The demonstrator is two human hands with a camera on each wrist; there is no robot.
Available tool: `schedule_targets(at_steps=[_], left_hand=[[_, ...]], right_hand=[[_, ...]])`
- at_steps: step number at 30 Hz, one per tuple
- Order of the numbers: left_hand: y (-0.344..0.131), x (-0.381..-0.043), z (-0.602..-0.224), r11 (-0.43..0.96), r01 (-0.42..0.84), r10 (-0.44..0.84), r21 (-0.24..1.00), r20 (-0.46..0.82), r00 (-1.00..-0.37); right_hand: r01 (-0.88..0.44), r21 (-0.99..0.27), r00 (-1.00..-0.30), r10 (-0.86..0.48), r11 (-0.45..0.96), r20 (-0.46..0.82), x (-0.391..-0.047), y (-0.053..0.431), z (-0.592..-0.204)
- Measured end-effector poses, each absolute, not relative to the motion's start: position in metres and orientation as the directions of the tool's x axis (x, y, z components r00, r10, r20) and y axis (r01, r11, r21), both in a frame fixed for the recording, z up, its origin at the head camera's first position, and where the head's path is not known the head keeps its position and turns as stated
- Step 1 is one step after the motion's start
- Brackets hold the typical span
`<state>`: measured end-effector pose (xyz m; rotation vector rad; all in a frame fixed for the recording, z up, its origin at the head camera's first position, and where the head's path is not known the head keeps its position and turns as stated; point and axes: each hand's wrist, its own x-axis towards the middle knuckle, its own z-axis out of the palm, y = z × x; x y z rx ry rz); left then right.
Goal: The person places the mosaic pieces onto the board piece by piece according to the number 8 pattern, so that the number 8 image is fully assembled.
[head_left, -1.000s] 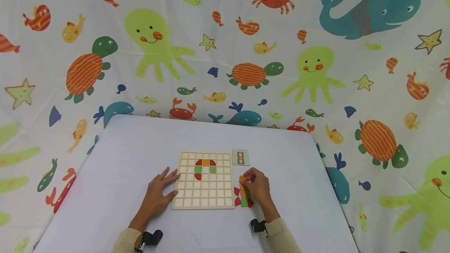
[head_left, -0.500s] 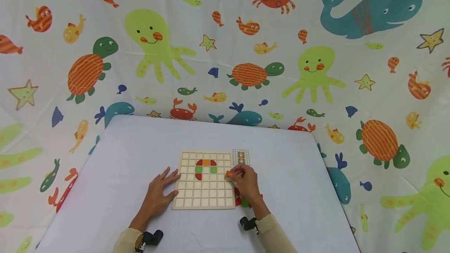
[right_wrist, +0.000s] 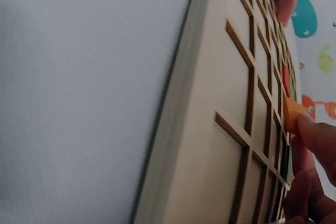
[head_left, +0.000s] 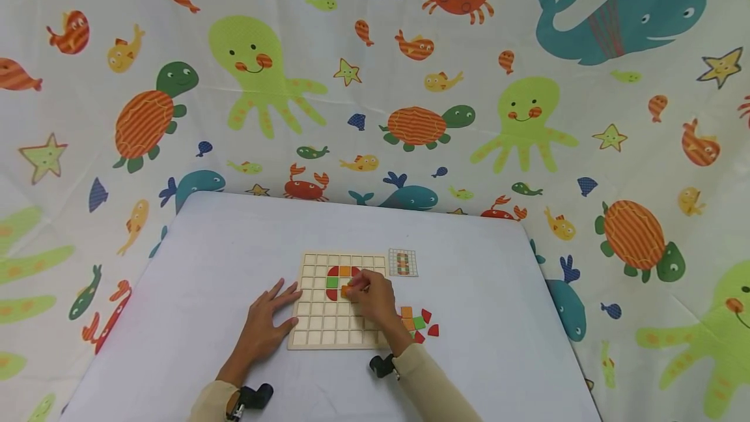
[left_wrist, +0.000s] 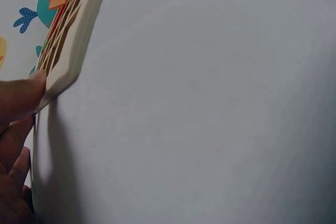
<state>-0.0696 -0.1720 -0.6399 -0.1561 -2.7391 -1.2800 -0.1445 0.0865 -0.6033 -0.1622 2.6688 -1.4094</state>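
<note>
A wooden grid board (head_left: 319, 340) lies on the white table. My left hand (head_left: 266, 321) rests against its left edge with spread fingers; the left wrist view shows the thumb (left_wrist: 23, 95) touching the rim. Over the grid, my right hand (head_left: 375, 301) pinches an orange square tile (head_left: 344, 292) between thumb and fingers, also visible in the right wrist view as a tilted orange tile (right_wrist: 293, 115). It is just right of a red rounded tile (head_left: 331, 294). Above sit a green tile (head_left: 332, 282), another red tile (head_left: 333, 271) and an orange tile (head_left: 345, 271). The right hand covers part of the grid.
Right of the board lie several loose tiles, among them an orange square (head_left: 407, 312), a green square (head_left: 418, 323) and a red piece (head_left: 433, 330). A small printed pattern card (head_left: 403, 263) lies beyond them. A patterned cloth (head_left: 363, 83) hangs behind the table.
My right hand has picked an orange tile from the loose ones and carried it left over the board. The left hand has stayed at the board's edge.
</note>
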Motion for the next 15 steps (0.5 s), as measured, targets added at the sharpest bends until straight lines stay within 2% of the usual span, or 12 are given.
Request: schedule_targets(at_steps=[8, 15], left_hand=[[-0.170, -0.069, -0.640, 0.647, 0.187, 0.037, 0.739, 0.214, -0.976], [-0.169, -0.070, -0.639, 0.644, 0.155, 0.041, 0.749, 0.169, -0.985]], right_hand=[[-0.077, -0.724, -0.991, -0.134, 0.685, -0.022, -0.146, 0.075, -0.609], [-0.070, -0.715, -0.991, -0.131, 0.695, -0.031, -0.143, 0.076, -0.607]])
